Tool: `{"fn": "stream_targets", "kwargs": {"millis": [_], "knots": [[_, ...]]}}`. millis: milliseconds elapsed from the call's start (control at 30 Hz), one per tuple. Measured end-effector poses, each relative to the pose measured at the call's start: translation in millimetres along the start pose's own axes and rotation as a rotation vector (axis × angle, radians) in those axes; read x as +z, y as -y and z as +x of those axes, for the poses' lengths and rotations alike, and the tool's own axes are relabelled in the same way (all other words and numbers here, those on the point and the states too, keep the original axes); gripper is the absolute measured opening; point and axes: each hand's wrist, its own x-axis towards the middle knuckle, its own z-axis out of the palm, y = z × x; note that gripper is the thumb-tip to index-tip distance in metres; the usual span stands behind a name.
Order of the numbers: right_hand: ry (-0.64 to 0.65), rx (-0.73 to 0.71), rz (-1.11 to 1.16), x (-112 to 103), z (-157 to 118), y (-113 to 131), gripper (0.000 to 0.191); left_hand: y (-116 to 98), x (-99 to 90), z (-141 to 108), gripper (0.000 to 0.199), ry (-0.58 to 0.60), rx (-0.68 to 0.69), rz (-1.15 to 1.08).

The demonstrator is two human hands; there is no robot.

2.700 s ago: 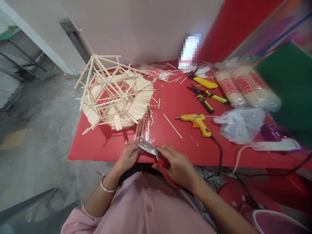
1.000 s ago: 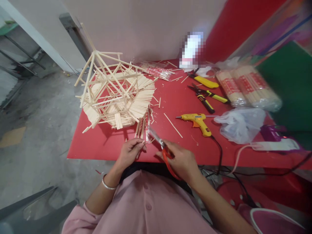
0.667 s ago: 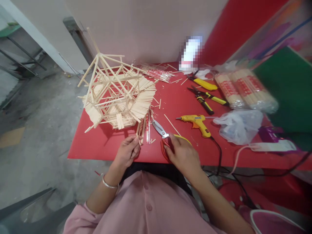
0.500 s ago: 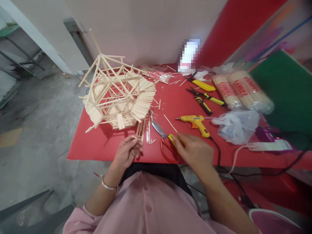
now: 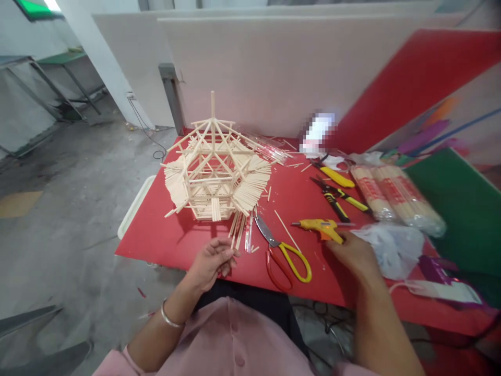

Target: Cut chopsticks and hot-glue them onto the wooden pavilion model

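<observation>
My right hand point(image 5: 354, 256) is closed on the handle of the yellow glue gun point(image 5: 319, 225), whose nozzle points left over the red table point(image 5: 156, 235). My left hand point(image 5: 214, 261) is near the table's front edge, thumb and fingers pinched; a small piece of stick seems to be between the fingertips, partly hidden. Behind it stands a pagoda-like frame of thin wooden sticks point(image 5: 213, 156). Loose sticks point(image 5: 236, 230) lie beside its base. Between my hands rest scissors point(image 5: 276, 244) with one red and one yellow handle loop.
Yellow-and-black cutters point(image 5: 334, 201) and a yellow-handled tool point(image 5: 336, 176) lie at the back right. Near them are wrapped stick bundles point(image 5: 403, 196), a plastic bag point(image 5: 395, 248), a green board point(image 5: 462, 209) and a lit, blurred-out phone point(image 5: 318, 133).
My right hand has left the scissors, moved right and taken hold of the glue gun. My left hand stays near the front edge. The view has tilted up.
</observation>
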Motion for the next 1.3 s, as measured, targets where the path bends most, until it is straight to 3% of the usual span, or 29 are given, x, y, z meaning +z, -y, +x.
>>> {"fn": "stream_targets", "kwargs": {"millis": [133, 233, 300, 367, 467, 567, 767, 933, 1300], "knots": [[-0.027, 0.152, 0.136, -17.1, -18.4, 14.0, 0.020, -2.7, -2.1, -2.6, 0.040, -0.021, 0.012, -0.053], [-0.033, 0.305, 0.583, -38.2, -37.8, 36.5, 0.028, -3.6, -1.6, -4.3, 0.043, 0.001, 0.027, -0.053], [-0.002, 0.256, 0.839, -53.7, -49.1, 59.3, 0.028, -3.6, 0.4, -5.2, 0.044, 0.035, 0.013, -0.015], [0.043, 0.117, 0.902, -67.6, -58.0, 88.0, 0.034, -4.0, 3.4, -6.1, 0.045, 0.078, -0.002, 0.016], [-0.053, -0.023, 0.585, -79.0, -67.1, 136.1, 0.042, -7.0, 9.1, -7.0, 0.043, 0.124, 0.017, 0.012], [-0.331, -0.125, 0.127, -76.1, -68.4, 179.2, 0.046, -13.0, 15.4, -6.5, 0.041, 0.120, 0.058, -0.027], [-0.571, -0.670, -0.395, -59.9, -47.5, 229.5, 0.029, -24.2, 22.3, -3.1, 0.041, 0.078, -0.007, -0.109], [-0.716, -0.897, -0.510, -56.3, -36.3, 249.6, 0.027, -28.2, 21.1, -2.5, 0.041, 0.037, -0.002, -0.148], [-0.705, -0.896, -0.553, -52.5, -33.7, 251.6, 0.018, -26.4, 20.3, 2.0, 0.040, 0.020, -0.049, -0.155]]}}
